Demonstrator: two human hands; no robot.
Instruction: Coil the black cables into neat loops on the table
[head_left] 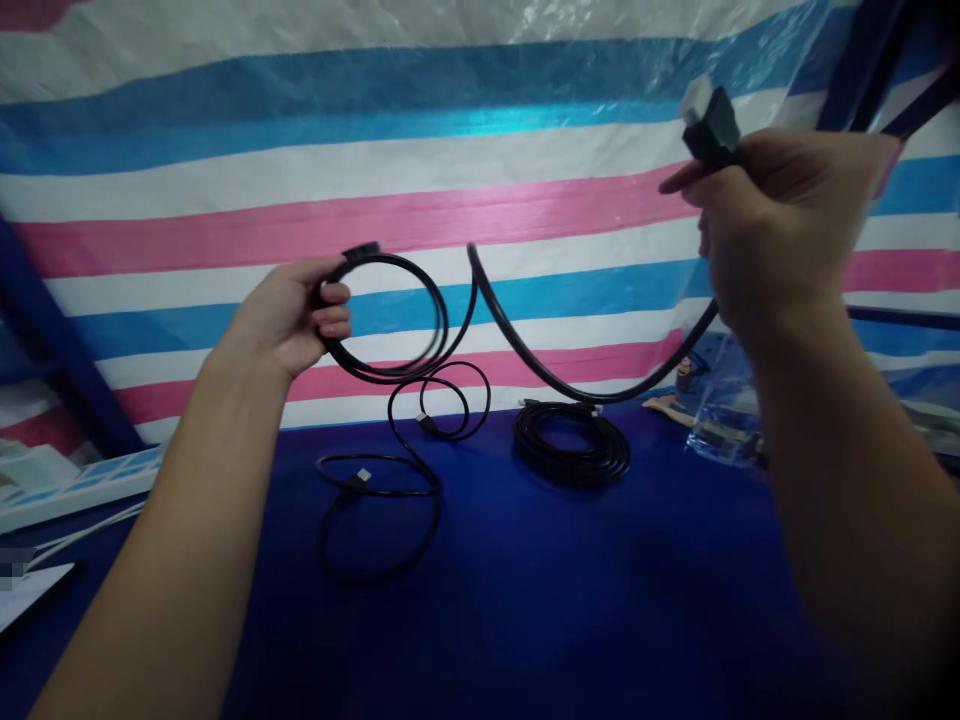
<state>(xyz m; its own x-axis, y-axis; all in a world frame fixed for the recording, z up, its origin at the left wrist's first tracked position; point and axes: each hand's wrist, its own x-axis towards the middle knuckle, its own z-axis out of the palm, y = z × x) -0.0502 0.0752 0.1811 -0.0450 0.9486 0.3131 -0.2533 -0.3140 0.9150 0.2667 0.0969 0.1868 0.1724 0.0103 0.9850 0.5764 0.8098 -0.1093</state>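
Note:
My left hand [307, 315] is closed around one side of a coiled black cable [442, 318], held up above the table. A dark connector shows at the top of that coil, by my fingertips. From the coil a loose length sags across to the right. High on the right, my right hand [780, 210] pinches the cable just below its plug [711, 122], which has a pale, capped-looking tip pointing up and left. Below the coil, a thinner black cable [435, 490] lies in loose loops with small plugs at its ends.
A bundled black cable [571, 445] lies on the blue table [525, 600]. A clear plastic container [727, 410] stands behind my right forearm. To the left are a white power strip [82, 490], white cords and a flat device [34, 600]. Striped sheeting [450, 200] hangs behind.

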